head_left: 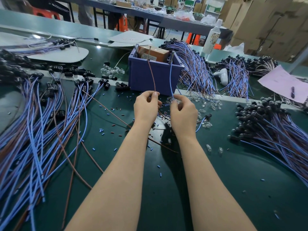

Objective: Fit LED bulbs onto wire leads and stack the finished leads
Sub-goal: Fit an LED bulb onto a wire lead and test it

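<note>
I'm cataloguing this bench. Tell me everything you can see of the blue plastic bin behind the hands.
The blue plastic bin is an open-topped box of matte purplish-blue plastic with a thick rim. It stands upright on the green table, beyond the left hand and right hand. A brown labelled box and metal rods sit inside. Wire leads lie beside it on the right.

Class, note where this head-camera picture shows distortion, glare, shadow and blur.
Head view: the wide lens bows the table edges; a glare spot sits left of the blue bin; a dark shadow lies under the right hand; the background benches look soft.
</note>
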A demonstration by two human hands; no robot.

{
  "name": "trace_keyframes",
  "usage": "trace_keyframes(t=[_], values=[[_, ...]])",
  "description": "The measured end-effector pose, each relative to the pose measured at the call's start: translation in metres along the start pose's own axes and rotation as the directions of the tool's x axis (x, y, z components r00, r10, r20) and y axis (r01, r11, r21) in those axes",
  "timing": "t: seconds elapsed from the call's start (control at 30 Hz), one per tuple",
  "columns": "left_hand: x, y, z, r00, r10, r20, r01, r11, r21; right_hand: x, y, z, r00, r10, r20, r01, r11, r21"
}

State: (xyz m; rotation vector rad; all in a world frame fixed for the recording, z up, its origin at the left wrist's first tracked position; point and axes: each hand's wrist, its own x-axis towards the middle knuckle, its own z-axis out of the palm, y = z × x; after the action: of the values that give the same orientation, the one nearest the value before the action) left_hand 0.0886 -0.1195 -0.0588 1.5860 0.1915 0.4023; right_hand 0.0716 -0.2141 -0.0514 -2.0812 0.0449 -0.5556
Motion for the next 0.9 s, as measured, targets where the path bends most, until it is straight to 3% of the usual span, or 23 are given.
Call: trace_keyframes(t=[0.2,0.33,0.53,0.9], values=[[0.0005,-0.0015,-0.0007,1.000,0.012,-0.004,-0.012,1.000,0.002,0.0004,-0.0025,-0.0013,0.985,0.089,-0.147,-0.067,0.986,0.150],[0.0005,-0.0021,-0.0010,1.000,0.014,-0.001,-0.014,1.000,0.004,0.0042,-0.0008,-0.0032,0.973,0.170,-0.155,-0.126,0.957,0.263],[-0.0001,-0.0022,-0.0006,1.000,0.022,0.000,-0.022,1.000,0.011,0.0032,0.0005,-0.0001,0.989,0.145,-0.032,-0.136,0.972,0.191],[-0.0006,-0.0032,-0.0008,1.000,0.026,0.009,-0.027,1.000,0.003,0.0055,0.0043,0.0003,0.991,0.135,-0.018,-0.132,0.986,0.103]])
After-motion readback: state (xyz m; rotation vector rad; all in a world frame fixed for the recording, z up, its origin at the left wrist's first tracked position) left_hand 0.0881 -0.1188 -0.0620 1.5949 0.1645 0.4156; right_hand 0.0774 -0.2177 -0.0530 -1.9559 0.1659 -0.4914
